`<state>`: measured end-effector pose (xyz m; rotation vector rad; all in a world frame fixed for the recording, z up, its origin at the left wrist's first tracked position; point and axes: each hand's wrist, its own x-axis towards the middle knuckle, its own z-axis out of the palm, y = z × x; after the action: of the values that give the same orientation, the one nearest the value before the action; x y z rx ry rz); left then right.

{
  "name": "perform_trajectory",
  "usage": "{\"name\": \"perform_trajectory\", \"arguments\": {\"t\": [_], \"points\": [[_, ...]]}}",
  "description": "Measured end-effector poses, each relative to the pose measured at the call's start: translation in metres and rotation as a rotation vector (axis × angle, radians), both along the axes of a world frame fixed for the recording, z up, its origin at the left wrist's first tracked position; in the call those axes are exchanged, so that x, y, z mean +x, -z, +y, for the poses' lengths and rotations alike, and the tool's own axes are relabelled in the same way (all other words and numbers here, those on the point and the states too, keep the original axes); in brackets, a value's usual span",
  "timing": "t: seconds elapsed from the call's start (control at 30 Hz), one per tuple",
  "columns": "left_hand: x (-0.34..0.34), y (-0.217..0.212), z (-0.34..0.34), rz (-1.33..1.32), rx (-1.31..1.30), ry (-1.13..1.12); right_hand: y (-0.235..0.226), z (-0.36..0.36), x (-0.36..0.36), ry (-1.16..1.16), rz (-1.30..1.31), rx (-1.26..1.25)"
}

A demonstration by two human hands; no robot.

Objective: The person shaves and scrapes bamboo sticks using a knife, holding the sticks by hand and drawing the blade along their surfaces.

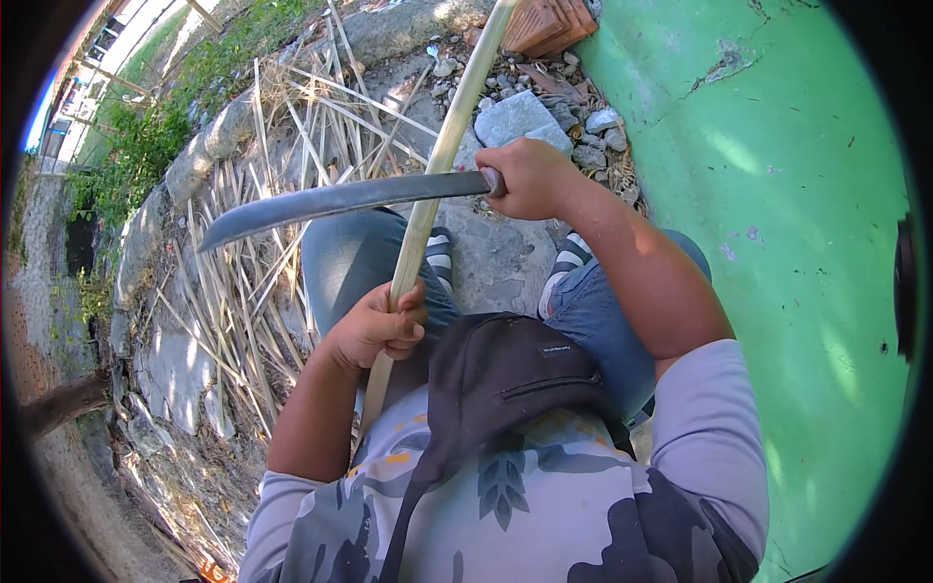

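My left hand (382,325) is closed around a long pale strip of split bamboo or wood (449,136), which slants from beside my waist up past the top edge of the view. In my right hand (530,180) is the handle of a machete (340,197). Its long, dark, slightly curved blade points left and lies across the strip, above my left hand. Whether the blade touches the strip or only passes over it, I cannot tell.
Several thin pale strips (248,291) lie heaped on the ground at my left. Ahead are a grey stone block (525,121), rubble and reddish bricks (549,24). A green painted floor (777,243) spans the right side. A dark bag (515,369) hangs across my front.
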<state>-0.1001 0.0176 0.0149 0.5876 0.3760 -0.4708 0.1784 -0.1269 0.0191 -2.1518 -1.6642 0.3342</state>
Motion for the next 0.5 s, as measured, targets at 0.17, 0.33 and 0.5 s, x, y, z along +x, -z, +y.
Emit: {"name": "perform_trajectory", "arguments": {"t": [0.17, 0.33, 0.5], "points": [[-0.003, 0.0, 0.004, -0.003, -0.009, -0.003, -0.005, 0.001, -0.009, 0.02, 0.052, 0.012], [-0.002, -0.003, -0.002, 0.037, 0.017, -0.06, 0.009, 0.001, 0.02, 0.039, 0.028, 0.041], [0.004, -0.001, -0.002, 0.059, 0.065, -0.041, 0.002, -0.008, 0.024, 0.083, 0.13, 0.056]]}}
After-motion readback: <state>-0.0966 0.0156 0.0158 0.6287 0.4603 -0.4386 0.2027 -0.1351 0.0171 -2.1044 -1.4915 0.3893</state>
